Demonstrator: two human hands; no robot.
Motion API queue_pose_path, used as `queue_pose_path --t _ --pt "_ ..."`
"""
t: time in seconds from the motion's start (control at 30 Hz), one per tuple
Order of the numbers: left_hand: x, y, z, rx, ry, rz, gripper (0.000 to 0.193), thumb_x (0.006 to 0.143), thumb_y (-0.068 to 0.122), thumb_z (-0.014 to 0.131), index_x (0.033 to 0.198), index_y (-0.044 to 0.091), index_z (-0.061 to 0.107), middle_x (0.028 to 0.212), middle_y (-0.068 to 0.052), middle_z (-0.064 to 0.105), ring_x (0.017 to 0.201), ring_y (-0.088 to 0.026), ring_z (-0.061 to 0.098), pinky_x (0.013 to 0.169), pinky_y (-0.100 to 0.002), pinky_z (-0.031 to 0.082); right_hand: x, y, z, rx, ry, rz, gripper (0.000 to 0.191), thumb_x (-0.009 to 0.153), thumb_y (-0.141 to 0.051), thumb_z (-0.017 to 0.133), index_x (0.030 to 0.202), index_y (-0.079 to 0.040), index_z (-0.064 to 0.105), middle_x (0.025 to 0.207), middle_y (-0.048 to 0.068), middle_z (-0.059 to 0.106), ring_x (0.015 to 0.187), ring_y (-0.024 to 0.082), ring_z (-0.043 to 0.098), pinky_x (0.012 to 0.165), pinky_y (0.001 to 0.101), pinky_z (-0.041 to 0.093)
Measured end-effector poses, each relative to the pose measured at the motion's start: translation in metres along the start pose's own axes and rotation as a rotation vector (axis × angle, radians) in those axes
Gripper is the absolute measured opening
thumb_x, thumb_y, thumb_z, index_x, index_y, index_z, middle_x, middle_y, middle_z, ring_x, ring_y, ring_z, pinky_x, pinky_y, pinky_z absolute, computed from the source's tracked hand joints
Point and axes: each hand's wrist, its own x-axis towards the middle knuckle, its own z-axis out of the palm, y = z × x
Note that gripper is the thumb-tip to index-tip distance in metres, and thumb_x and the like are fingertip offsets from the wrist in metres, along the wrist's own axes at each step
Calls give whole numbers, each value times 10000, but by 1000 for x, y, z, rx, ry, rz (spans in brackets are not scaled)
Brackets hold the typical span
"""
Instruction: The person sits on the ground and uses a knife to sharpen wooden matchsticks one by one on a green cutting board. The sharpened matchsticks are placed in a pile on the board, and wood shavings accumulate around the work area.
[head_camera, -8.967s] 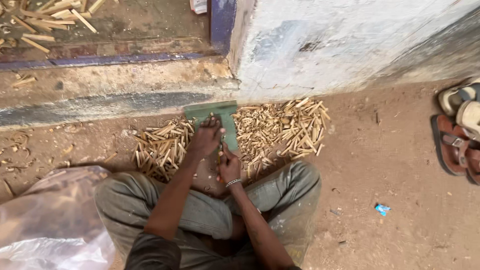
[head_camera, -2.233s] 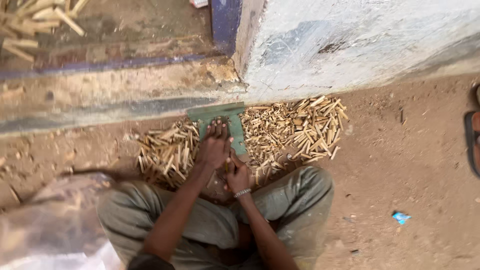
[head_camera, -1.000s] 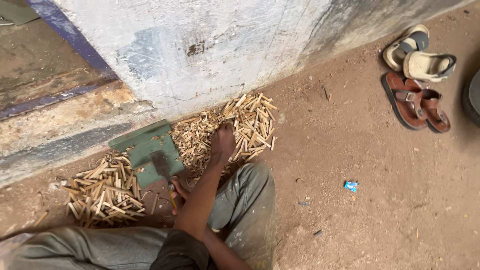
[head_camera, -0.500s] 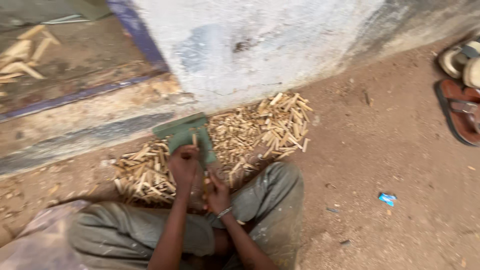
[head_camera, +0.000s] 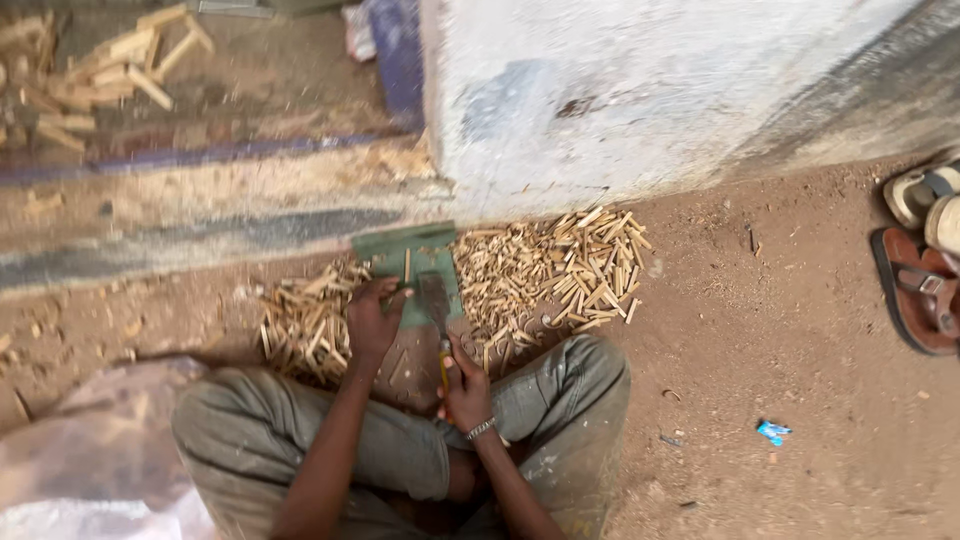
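I sit cross-legged on dirt ground facing a green board (head_camera: 385, 248) that lies against a step. My right hand (head_camera: 463, 384) grips the yellow handle of a chisel-like tool (head_camera: 436, 305), whose flat metal blade rests on the board. My left hand (head_camera: 372, 316) presses a small wooden stick upright on the board beside the blade. A pile of short cut sticks (head_camera: 545, 275) lies to the right, and a smaller pile (head_camera: 300, 320) lies to the left.
A white and blue wall (head_camera: 640, 90) rises ahead. Sandals (head_camera: 925, 265) lie at the far right. A clear plastic bag (head_camera: 90, 470) sits by my left knee. More wood pieces (head_camera: 100, 65) lie beyond the step, and a blue scrap (head_camera: 772, 432) is on the dirt.
One second ago my right hand reached into the right pile. Both hands have since come back to the green board, the right now holding the tool and the left a stick.
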Motion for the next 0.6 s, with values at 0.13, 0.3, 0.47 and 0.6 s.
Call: queue_pose_path --t 0.13,0.3,0.47,0.6 --pt "-30 -4 -4 197 -128 240 451 997 279 647 1297 -58 652 1351 -284 631 1254 -426 599 1066 -495 477 -3 -12 10 -77 -56 1 540 1049 -321 501 1570 -193 438 736 51 685 369 118 541 345 296 488" --pt "-49 -17 20 391 -260 368 627 1033 364 546 1347 -179 531 1473 -355 486 1421 -459 449 1199 -494 348 -3 -11 25 -312 -1 -26 528 1089 -352 486 1570 -140 436 645 144 691 378 134 590 381 313 498" --pt "-51 -24 26 354 -327 337 671 1025 353 522 1418 -189 465 1530 -362 420 1449 -463 408 1218 -518 328 -7 16 18 -234 -3 1 536 1048 -322 466 1532 -90 490 607 133 645 352 169 567 351 339 473" --pt "-29 -15 24 468 -329 500 854 950 497 564 1405 -211 417 1481 -425 367 1382 -555 373 1113 -644 318 26 48 16 -633 248 -910 323 1311 -306 394 1573 -125 448 1031 206 714 855 261 729 708 297 595"
